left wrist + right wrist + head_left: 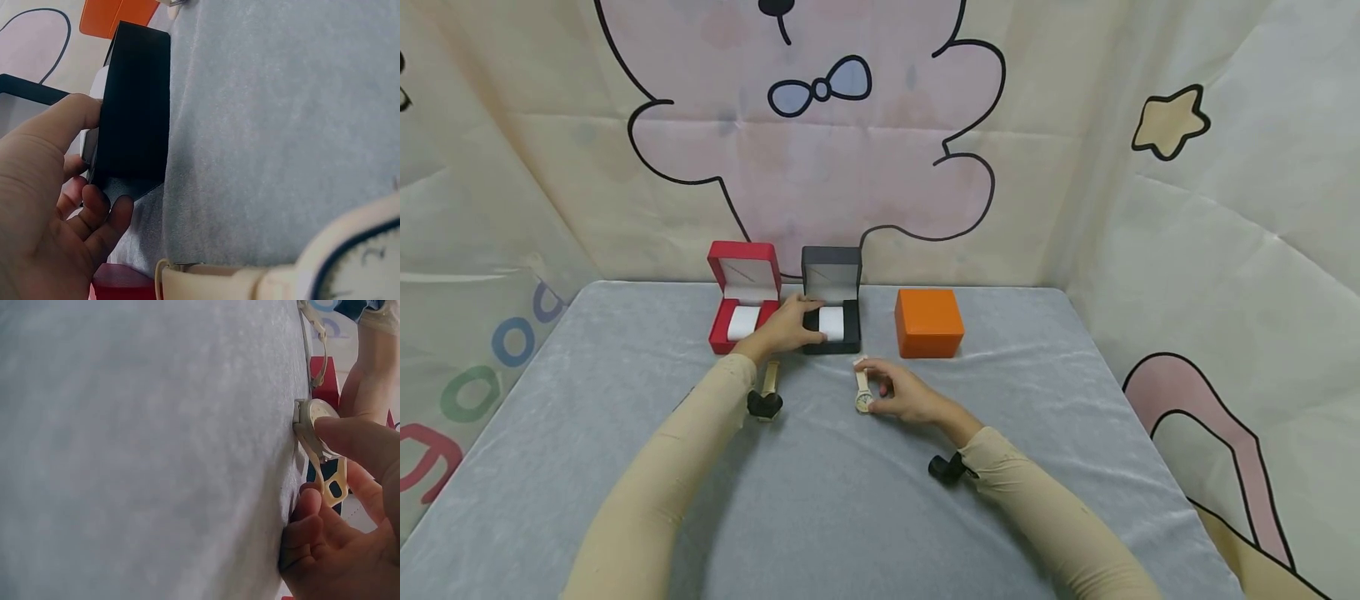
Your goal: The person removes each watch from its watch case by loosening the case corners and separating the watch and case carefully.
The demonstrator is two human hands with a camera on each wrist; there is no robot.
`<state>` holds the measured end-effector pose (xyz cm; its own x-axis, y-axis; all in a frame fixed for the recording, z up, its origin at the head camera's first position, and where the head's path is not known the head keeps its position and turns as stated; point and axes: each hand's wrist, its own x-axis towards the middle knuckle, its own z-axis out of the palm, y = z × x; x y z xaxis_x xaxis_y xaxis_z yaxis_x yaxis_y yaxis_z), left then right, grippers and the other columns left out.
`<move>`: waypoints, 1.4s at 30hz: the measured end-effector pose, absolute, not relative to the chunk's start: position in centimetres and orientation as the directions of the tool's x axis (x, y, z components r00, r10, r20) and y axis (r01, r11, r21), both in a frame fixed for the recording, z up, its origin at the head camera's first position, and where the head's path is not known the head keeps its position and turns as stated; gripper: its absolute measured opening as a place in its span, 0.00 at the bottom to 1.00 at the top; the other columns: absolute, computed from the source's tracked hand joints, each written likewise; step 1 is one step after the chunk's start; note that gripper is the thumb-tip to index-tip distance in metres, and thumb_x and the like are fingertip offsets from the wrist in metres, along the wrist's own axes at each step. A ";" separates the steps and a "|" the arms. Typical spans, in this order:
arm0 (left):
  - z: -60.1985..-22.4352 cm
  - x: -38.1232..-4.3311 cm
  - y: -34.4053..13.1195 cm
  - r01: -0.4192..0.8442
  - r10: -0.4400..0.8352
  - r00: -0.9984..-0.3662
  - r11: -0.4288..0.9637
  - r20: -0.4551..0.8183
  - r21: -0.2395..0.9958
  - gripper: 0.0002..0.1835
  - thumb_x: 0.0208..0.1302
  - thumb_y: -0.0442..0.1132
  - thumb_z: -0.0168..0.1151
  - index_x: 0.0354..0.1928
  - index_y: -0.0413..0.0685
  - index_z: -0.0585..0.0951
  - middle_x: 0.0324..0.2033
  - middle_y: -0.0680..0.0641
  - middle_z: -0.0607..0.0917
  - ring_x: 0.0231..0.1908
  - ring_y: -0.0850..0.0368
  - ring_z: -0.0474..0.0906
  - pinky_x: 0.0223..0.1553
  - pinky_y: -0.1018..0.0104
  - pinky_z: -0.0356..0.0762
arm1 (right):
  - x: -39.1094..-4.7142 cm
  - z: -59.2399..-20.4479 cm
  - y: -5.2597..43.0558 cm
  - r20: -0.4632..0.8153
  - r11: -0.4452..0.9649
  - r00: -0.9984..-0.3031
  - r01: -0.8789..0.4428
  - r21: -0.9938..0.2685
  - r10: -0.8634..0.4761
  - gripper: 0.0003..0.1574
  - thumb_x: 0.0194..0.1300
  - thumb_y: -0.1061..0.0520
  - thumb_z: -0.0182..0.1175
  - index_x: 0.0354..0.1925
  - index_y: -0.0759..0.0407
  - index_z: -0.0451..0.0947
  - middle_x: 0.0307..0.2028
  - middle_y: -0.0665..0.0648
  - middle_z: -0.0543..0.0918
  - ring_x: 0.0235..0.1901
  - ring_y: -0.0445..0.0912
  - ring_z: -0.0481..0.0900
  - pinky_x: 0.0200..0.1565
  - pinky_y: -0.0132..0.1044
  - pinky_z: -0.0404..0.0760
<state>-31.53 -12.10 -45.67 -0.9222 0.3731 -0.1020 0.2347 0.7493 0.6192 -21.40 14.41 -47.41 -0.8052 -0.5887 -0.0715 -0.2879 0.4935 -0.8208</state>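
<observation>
While a black box (pixel 137 103) is gripped at its left part by the left hand (pixel 788 325), thumb at the front edge and fingers bent at the side, a pale-strapped watch (pixel 864 402) is pinched by the right hand (pixel 906 394), with the thumb laid on its case and the fingers closed at the strap. The watch is placed near the black box's front right corner; whether it is lifted off the grey cloth (pixel 850 517) cannot be told.

Also listed: one red box (pixel 722 327), stood left of the black box; both lids are raised, and a white cushion (pixel 831 323) is seated in each. One orange box (pixel 929 323), stood to the right. One second watch (pixel 771 377), laid in front of the red box, its dial partly hidden by a wrist camera (pixel 765 405) in the head view.
</observation>
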 end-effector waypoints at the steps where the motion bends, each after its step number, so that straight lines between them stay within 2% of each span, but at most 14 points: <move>1: -45.6 -31.5 -12.1 0.239 0.375 -0.922 0.749 -0.098 0.618 0.42 0.61 0.47 0.72 0.74 0.44 0.67 0.66 0.35 0.66 0.62 0.43 0.68 0.68 0.43 0.68 | -21.4 -47.4 14.4 -0.072 0.495 -0.802 -0.292 -0.819 -0.593 0.42 0.59 0.69 0.69 0.70 0.57 0.69 0.61 0.63 0.78 0.38 0.46 0.72 0.43 0.32 0.73; 6: -45.5 -31.4 -12.1 0.245 0.376 -0.922 0.750 -0.092 0.614 0.41 0.61 0.46 0.71 0.74 0.43 0.67 0.65 0.35 0.66 0.62 0.43 0.68 0.67 0.43 0.68 | -21.5 -47.2 14.5 -0.076 0.521 -0.793 -0.321 -0.791 -0.605 0.41 0.60 0.67 0.69 0.69 0.55 0.69 0.60 0.62 0.78 0.40 0.47 0.73 0.45 0.33 0.74; 13: -45.3 -31.2 -12.0 0.248 0.381 -0.919 0.757 -0.099 0.604 0.41 0.61 0.46 0.71 0.74 0.44 0.67 0.66 0.34 0.66 0.63 0.42 0.68 0.68 0.43 0.68 | -21.4 -46.9 14.8 -0.094 0.557 -0.788 -0.340 -0.758 -0.608 0.41 0.61 0.64 0.71 0.70 0.54 0.69 0.63 0.60 0.73 0.42 0.47 0.75 0.48 0.35 0.76; 20: -45.2 -31.3 -12.0 0.228 0.378 -0.918 0.752 -0.122 0.618 0.41 0.62 0.47 0.71 0.75 0.45 0.66 0.67 0.35 0.64 0.63 0.43 0.67 0.68 0.42 0.67 | -21.5 -47.0 14.9 -0.101 0.559 -0.790 -0.331 -0.761 -0.605 0.41 0.63 0.60 0.70 0.72 0.52 0.68 0.63 0.59 0.72 0.40 0.45 0.75 0.44 0.32 0.75; 26: -45.2 -31.2 -12.0 0.226 0.381 -0.916 0.750 -0.126 0.622 0.41 0.62 0.47 0.71 0.75 0.46 0.66 0.68 0.35 0.64 0.63 0.43 0.67 0.69 0.42 0.67 | -21.7 -47.1 14.9 -0.094 0.537 -0.790 -0.318 -0.781 -0.606 0.40 0.65 0.62 0.68 0.72 0.54 0.66 0.64 0.60 0.71 0.36 0.42 0.75 0.38 0.28 0.75; 38: -45.2 -31.5 -12.2 0.233 0.388 -0.913 0.749 -0.126 0.621 0.42 0.62 0.47 0.71 0.76 0.47 0.65 0.67 0.35 0.65 0.61 0.43 0.68 0.67 0.43 0.69 | -21.6 -47.0 14.8 -0.084 0.540 -0.804 -0.314 -0.781 -0.589 0.41 0.65 0.64 0.67 0.73 0.54 0.65 0.63 0.62 0.73 0.37 0.42 0.76 0.40 0.30 0.76; 42: -45.1 -31.4 -12.2 0.226 0.387 -0.912 0.750 -0.134 0.622 0.42 0.62 0.47 0.71 0.76 0.46 0.65 0.68 0.34 0.63 0.65 0.41 0.67 0.69 0.42 0.67 | -21.6 -47.0 14.9 -0.080 0.533 -0.802 -0.316 -0.785 -0.592 0.41 0.65 0.64 0.67 0.73 0.54 0.66 0.62 0.62 0.73 0.37 0.43 0.76 0.40 0.29 0.76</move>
<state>-31.44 -12.20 -45.15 -0.9123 0.3869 -0.1343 0.2264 0.7497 0.6218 -21.62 14.89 -47.01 -0.8018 -0.5922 -0.0799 -0.3157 0.5334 -0.7847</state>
